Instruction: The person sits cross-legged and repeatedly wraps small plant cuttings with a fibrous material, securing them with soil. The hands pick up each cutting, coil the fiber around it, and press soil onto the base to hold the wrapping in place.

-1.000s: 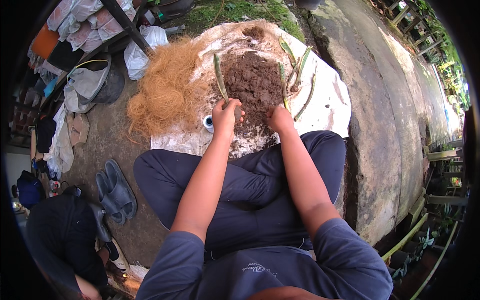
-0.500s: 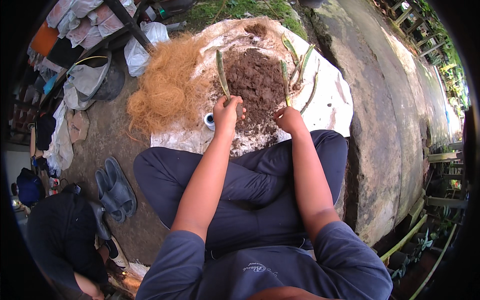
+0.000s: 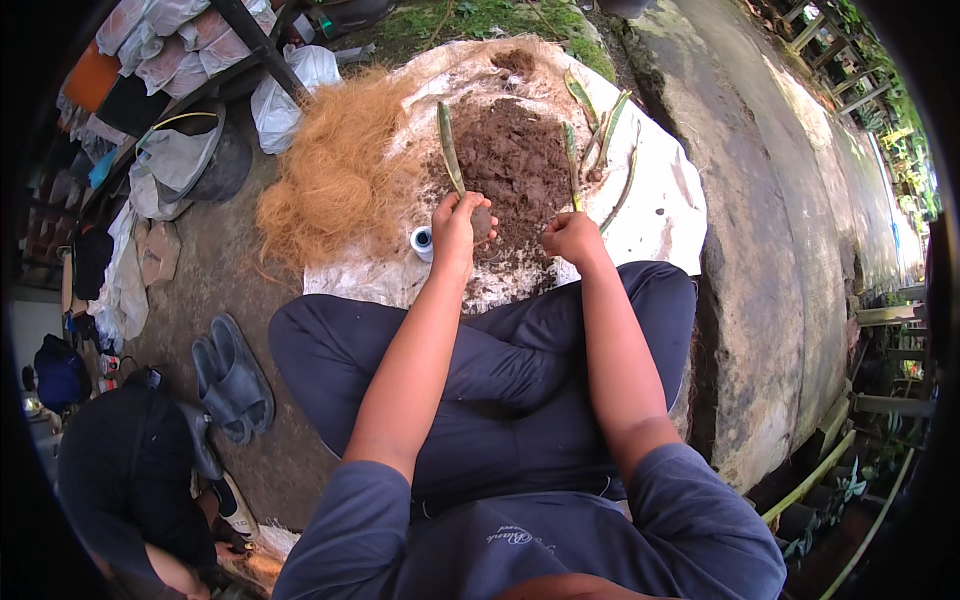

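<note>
In my left hand [image 3: 455,228] is a dark, rounded ball of soil [image 3: 481,222], my fingers wrapped round it. A long green snake plant leaf [image 3: 449,148] stands up from that hand. Just left of my wrist is a white spool [image 3: 421,241] with a dark centre. My right hand [image 3: 575,240] is closed, fingertips turned toward the ball but apart from it; what they pinch, if anything, is too small to tell. Right behind its knuckles the lower end of another snake plant leaf [image 3: 571,160] appears. Loose brown soil [image 3: 515,165] lies heaped beyond both hands.
A white sheet [image 3: 665,195] lies under the soil, with more leaves [image 3: 606,132] on its right. Tangled orange-brown fibre [image 3: 335,180] covers its left edge. Grey sandals [image 3: 232,375] and a black bucket [image 3: 218,170] stand left. Another person [image 3: 130,470] bends at lower left.
My right hand has shifted very slightly left, toward the ball. My left hand still holds the soil ball and leaf, with little visible movement.
</note>
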Available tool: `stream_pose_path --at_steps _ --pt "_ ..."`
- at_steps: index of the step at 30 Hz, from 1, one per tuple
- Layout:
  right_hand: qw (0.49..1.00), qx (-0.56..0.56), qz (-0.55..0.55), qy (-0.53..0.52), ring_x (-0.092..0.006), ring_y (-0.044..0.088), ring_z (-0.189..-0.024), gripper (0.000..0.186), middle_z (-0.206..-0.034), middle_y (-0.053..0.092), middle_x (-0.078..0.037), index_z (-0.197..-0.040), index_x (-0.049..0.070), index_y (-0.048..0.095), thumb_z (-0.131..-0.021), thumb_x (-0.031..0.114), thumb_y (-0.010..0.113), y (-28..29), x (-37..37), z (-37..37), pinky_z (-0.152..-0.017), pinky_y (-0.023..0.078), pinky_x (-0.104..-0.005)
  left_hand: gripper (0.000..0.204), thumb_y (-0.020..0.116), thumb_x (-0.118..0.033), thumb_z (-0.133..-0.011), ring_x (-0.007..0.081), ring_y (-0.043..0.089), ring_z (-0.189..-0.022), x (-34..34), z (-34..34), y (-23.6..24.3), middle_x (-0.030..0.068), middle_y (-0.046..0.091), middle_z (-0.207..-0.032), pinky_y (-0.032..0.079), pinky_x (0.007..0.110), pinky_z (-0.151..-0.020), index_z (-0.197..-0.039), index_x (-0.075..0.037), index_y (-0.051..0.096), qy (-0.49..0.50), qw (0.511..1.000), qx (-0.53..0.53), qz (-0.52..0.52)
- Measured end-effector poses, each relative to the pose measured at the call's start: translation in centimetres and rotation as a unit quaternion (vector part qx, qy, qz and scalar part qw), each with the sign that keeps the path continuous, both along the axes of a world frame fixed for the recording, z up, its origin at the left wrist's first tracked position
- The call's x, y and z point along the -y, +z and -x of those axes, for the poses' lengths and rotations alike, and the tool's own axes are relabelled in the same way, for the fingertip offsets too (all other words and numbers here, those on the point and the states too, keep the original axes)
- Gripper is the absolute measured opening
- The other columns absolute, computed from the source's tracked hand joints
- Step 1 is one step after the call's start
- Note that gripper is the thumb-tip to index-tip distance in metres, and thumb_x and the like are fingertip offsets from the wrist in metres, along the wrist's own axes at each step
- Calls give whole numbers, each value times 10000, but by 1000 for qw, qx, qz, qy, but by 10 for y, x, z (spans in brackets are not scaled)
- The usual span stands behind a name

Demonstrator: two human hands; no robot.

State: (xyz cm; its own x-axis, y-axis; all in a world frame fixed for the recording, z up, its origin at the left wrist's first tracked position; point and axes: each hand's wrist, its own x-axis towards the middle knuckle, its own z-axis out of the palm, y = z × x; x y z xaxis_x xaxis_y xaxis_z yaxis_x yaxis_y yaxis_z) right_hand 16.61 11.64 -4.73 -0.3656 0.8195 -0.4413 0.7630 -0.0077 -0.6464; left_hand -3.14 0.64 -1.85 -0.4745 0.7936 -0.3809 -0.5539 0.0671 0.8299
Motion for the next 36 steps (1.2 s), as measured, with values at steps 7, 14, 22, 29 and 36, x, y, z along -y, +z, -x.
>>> stream_pose_path --at_steps 7,14,22,29,36 --pt "955 -263 91 -98 -159 694 -753 112 -848 723 -94 -964 -27 706 -870 28 731 46 17 6 -707 571 -297 433 442 -450 -1034 282 717 -791 -2 3 -15 127 701 -1023 588 415 -654 -1110 -59 613 -36 988 118 -88" --pt "962 -260 66 -45 -166 724 -876 265 -1000 749 -136 -1215 -69 696 -956 -17 677 55 17 11 -789 579 -282 511 399 -488 -1026 284 721 -841 -1 -1 -14 132 700 -1053 603 439 -714 -1183 -49 607 -74 986 104 -110" --pt "916 -377 91 -105 -142 712 -824 210 -949 747 -113 -1162 -105 689 -981 0 669 76 19 14 -753 580 -252 488 399 -474 -1033 268 720 -853 -1 -3 -10 126 701 -1058 608 426 -734 -1181 -62 614 -72 990 88 -89" --pt "934 -350 15 -67 -89 620 -694 150 -819 716 -60 -1102 -70 709 -977 10 680 78 26 23 -640 512 -245 460 382 -394 -1051 277 721 -907 -1 -3 -17 137 695 -1111 607 442 -790 -1247 -36 594 -96 984 88 -122" --pt "916 -399 12 -45 -97 641 -740 123 -860 723 -49 -1076 -46 724 -978 13 681 66 35 33 -697 533 -258 390 461 -205 -1061 275 666 -1151 -2 -14 4 140 676 -1215 543 446 -1005 -1383 -4 549 -88 977 120 -155"
